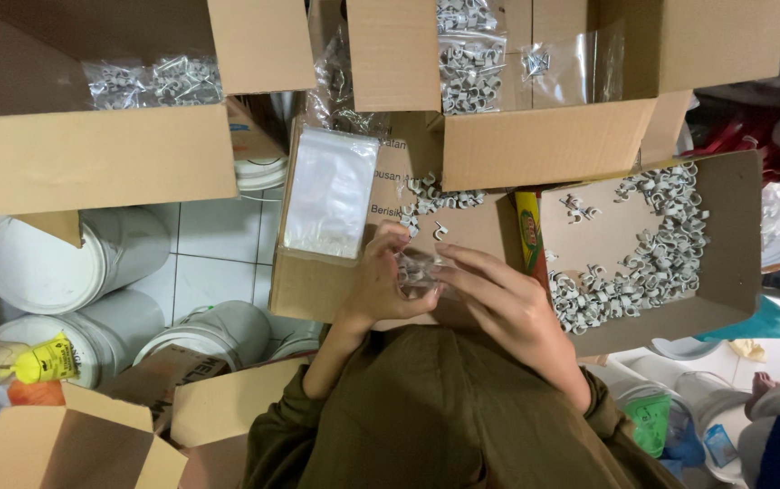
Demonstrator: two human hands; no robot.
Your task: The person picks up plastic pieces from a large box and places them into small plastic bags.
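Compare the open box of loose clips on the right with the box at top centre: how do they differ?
The right box holds grey clips loose, spread over its floor; the top-centre box holds clips sealed in small clear bags. The right box is shallow and wide open; the top-centre box is deeper, with flaps folded out. The left hand and right hand are nearer the right box. Both are brown cardboard.

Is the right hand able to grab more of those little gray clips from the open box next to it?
Probably yes: the right hand sits beside the shallow box, whose open top leaves the gray clips uncovered, though it is pinching a small clear bag.
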